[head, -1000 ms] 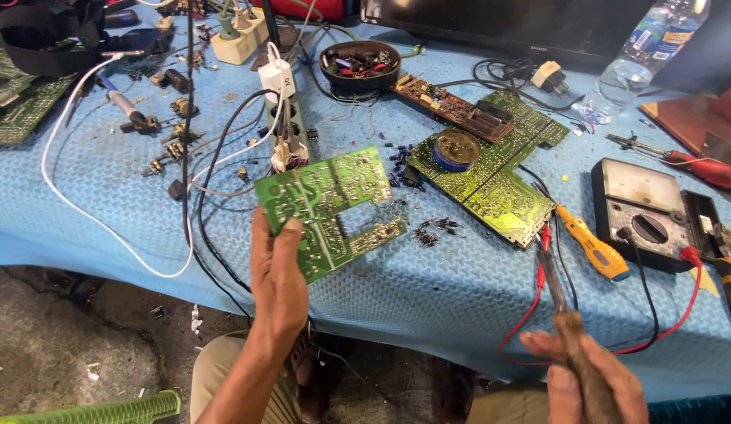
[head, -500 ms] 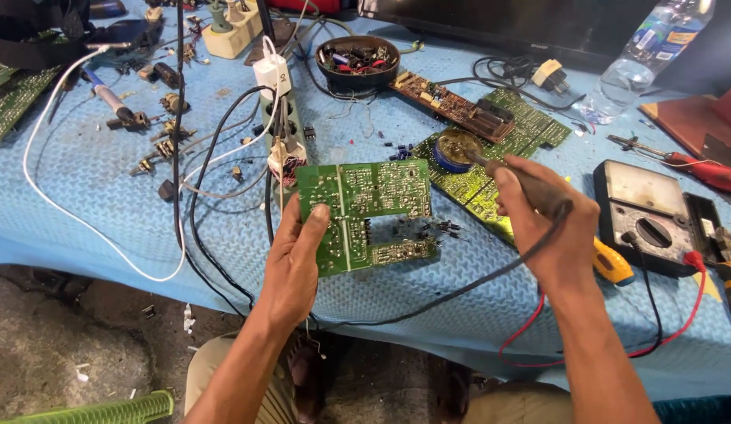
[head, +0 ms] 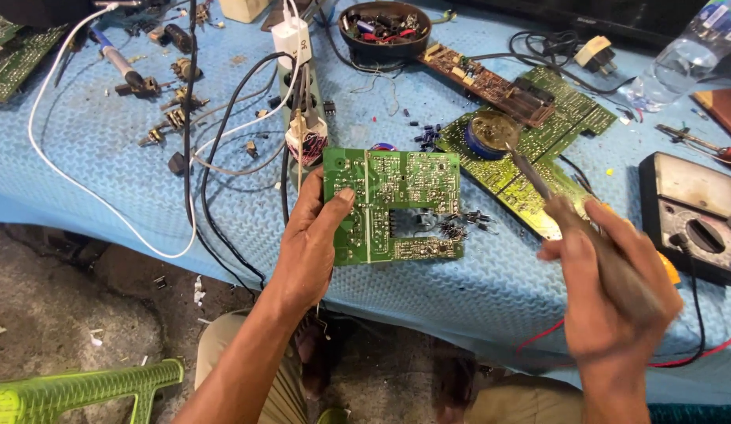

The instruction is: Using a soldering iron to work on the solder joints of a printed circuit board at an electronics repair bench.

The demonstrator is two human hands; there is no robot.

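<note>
Right, the blue textured cloth-covered counter (head: 90, 157) spreads under everything. My left hand (head: 310, 235) pinches the green rectangular circuit board (head: 393, 204) by its left edge, solder side up for easy reach. My right hand (head: 609, 290), grip closed, tips the slim soldering iron (head: 538, 184) into the round flux tin (head: 491, 133).

Held circuit board (head: 393, 206): green, fine pale solder pattern, white dividing line.
Bench cover (head: 106, 169): light blue, woven diamond texture.
Soldering iron (head: 585, 235): dark brown handle, grey metal shaft.
Flux tin (head: 491, 133): blue rim, dull brownish-gold contents.
Boards on bench (head: 530, 169): green; one narrow board (head: 483, 78) brown.
Multimeter (head: 691, 216): black case, grey-beige face, red lead.
Bowl (head: 385, 27): black, mixed coloured parts.
Cables (head: 75, 184): white and black.
Stool (head: 75, 389): bright green lattice.
</note>
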